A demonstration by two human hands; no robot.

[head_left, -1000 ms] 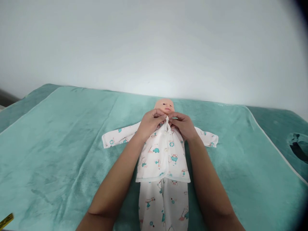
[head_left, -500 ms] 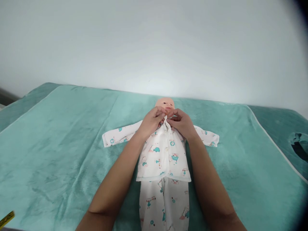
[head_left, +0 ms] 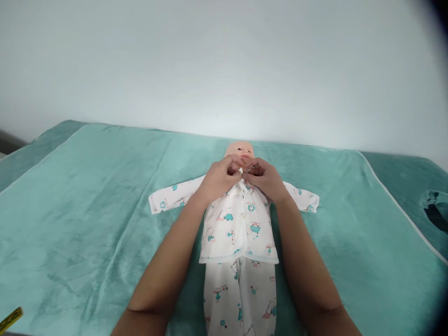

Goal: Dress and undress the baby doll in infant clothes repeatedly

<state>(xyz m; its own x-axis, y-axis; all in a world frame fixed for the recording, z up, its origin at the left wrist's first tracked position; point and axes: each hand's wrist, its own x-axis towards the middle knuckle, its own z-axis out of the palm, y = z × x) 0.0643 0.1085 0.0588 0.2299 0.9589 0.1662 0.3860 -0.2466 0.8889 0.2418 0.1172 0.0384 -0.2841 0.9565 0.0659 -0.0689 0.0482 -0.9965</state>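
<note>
A baby doll (head_left: 238,148) lies on its back, its head partly covered by my fingers at the chin. It wears a white printed baby shirt (head_left: 229,228) with a buttoned front and sleeves spread to both sides. Below the hem show matching printed trousers (head_left: 227,298). At the neckline, my left hand (head_left: 222,177) pinches the shirt's collar edge. Facing it, my right hand (head_left: 266,179) pinches the same collar opening, fingertips nearly touching those of the left. Whether a button is between the fingers is hidden. One button (head_left: 242,216) shows lower on the shirt front.
A green plush blanket (head_left: 87,210) spreads under the doll, over a darker green cover (head_left: 402,177). A pale wall (head_left: 210,60) rises behind. At the lower left lies a yellow strip with black marks (head_left: 10,321). A dark patterned patch (head_left: 436,210) sits at the right.
My fingertips have drawn closer over the collar, and the raised fold of the neckline now sits lower and flatter. The doll has barely moved.
</note>
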